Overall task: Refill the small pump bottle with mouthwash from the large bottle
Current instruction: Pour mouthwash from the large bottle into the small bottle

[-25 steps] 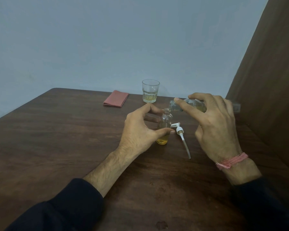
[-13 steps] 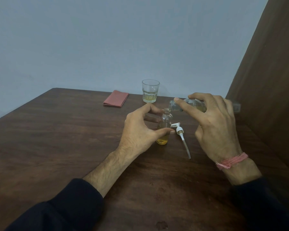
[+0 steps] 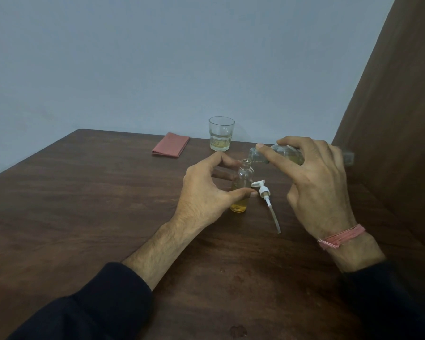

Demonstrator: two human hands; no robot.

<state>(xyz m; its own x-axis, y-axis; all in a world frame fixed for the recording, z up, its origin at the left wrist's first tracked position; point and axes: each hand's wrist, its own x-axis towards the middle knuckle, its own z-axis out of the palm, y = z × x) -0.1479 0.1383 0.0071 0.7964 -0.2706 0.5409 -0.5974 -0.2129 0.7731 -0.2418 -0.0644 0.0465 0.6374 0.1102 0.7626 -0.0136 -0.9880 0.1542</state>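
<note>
The small clear bottle (image 3: 243, 182) stands upright on the table with its top off and yellow liquid in its lower part. My left hand (image 3: 206, 192) grips it between thumb and fingers. My right hand (image 3: 314, 185) holds the large clear bottle (image 3: 258, 154) tipped almost level, its mouth just above the small bottle's neck. My fingers hide most of the large bottle; its base sticks out on the right. The white pump head (image 3: 268, 200), with its long tube, lies on the table just right of the small bottle.
A glass tumbler (image 3: 221, 133) with a little yellow liquid stands near the table's far edge. A folded pink cloth (image 3: 171, 144) lies to its left. A brown panel (image 3: 390, 119) rises along the right side. The wooden table (image 3: 84, 204) ends at the pale wall.
</note>
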